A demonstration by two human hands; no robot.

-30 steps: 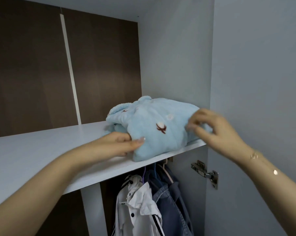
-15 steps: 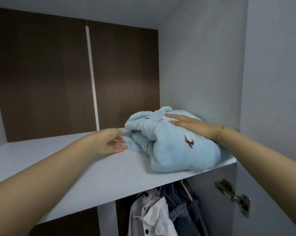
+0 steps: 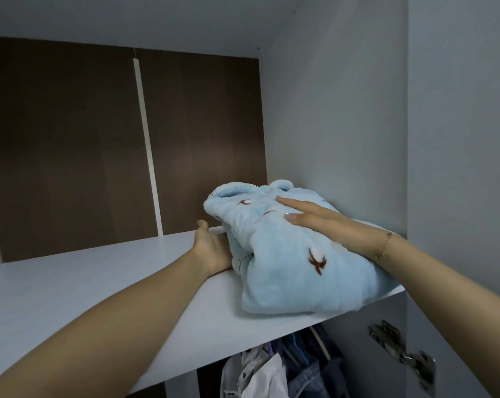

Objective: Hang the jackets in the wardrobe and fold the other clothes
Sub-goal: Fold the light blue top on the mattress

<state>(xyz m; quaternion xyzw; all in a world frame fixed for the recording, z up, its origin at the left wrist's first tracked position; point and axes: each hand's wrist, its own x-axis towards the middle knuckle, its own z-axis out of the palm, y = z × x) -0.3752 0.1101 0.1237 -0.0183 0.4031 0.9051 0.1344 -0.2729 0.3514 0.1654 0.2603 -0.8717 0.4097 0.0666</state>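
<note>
Head view — right grip (image 3: 323, 225) flat atop folded blue garment (image 3: 294, 271), left grip (image 3: 211, 248) open against its side

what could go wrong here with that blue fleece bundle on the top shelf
1. The folded light blue fleece garment lies right at the white shelf front edge, so it may slide off once let go.
2. The right hand only presses flat and the left hand pushes its side, so the soft folds could spring open.

The head camera is looking forward and slightly upward, close to the white wardrobe shelf (image 3: 105, 285), from its front edge.
</note>
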